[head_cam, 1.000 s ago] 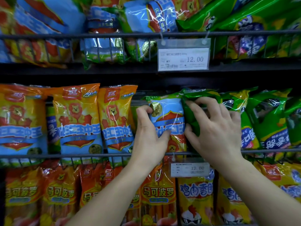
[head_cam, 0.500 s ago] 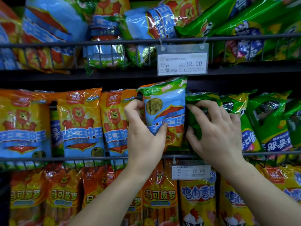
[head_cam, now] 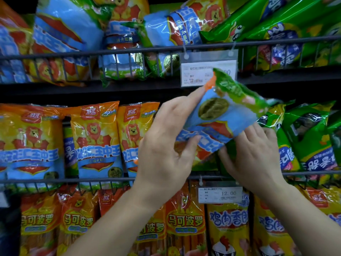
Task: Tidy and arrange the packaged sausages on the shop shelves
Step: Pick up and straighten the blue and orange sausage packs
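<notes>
Down and left of the upper tag [head_cam: 199,74], orange packs [head_cam: 96,141] stand upright in a row on the middle shelf [head_cam: 73,180]. Below the tag I see the left hand [head_cam: 166,145]: thumb across the front of the blue pack [head_cam: 221,122], index finger stretched along its left edge, so the fingers grip it. The pack is tilted, top leaning right, with 1 corner covering the tag's lower right. Down and right of the tag, the right hand [head_cam: 252,156] has loosely bent fingers touching the pack's lower edge; I cannot tell whether they pinch it. Farther down and right of the tag stand green packs [head_cam: 310,137].
</notes>
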Demonstrator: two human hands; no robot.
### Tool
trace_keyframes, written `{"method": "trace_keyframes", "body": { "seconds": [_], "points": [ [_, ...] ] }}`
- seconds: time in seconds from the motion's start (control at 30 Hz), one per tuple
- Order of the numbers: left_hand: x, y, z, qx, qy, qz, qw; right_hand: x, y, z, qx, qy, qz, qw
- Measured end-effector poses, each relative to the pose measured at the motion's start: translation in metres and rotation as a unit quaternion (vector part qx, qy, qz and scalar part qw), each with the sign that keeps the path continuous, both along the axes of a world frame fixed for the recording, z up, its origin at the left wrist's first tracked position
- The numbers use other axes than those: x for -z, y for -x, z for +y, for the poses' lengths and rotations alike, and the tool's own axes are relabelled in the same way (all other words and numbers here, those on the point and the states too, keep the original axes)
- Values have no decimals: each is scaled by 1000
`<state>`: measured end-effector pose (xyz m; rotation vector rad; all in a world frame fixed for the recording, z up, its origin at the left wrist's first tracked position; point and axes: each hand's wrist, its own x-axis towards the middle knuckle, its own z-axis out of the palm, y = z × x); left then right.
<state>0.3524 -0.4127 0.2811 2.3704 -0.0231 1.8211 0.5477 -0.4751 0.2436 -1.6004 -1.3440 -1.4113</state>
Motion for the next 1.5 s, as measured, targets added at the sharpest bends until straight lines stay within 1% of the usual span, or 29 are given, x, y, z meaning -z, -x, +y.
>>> {"method": "trace_keyframes", "body": {
  "seconds": [0.07,0.13,0.23,0.3,0.37,0.53,0.6,0.7,0.8,0.87,1.0,1.1,1.2,1.27,1.33,1.4,1.5],
  "points": [
    [-4,8,8,-31,-17,38,999,1,-1,-1,14,8,-1,1000],
    [-8,16,17,-38,-7,71,997,1,-1,-1,8,7,0,1000],
    [-17,28,24,-35,19,96,995,1,0,0,-38,-11,8,999],
    [-21,32,23,-32,20,105,994,1,0,0,-66,-14,25,997],
    [-26,36,18,-50,0,109,993,2,0,-1,-87,-12,42,995],
    [-41,45,5,-159,-106,111,975,2,-1,-3,-150,-10,73,986],
    [-45,48,4,-214,-141,112,960,2,-1,-4,-182,-18,87,979],
    [-44,46,14,-327,-211,135,911,2,-3,-4,-208,-15,101,973],
    [-41,35,26,-376,-258,190,869,2,-5,-4,-202,2,118,972],
    [-38,25,28,-378,-275,223,855,2,-5,-4,-179,4,120,977],
    [-29,-3,28,-350,-306,280,840,3,-1,-4,-134,5,113,984],
    [-23,-24,26,-337,-303,320,832,2,0,-6,-126,8,105,986],
    [-13,-40,26,-339,-310,398,794,3,-1,-7,-119,12,90,989],
    [-8,-46,31,-325,-318,406,793,5,-1,-7,-114,17,79,990],
    [-5,-50,39,-306,-323,383,810,7,-2,-7,-110,21,70,991],
    [1,-52,53,-281,-302,330,849,9,-3,-6,-107,24,62,992],
    [9,-47,61,-246,-246,237,907,11,-2,-3,-81,26,51,995]
  ]
}}
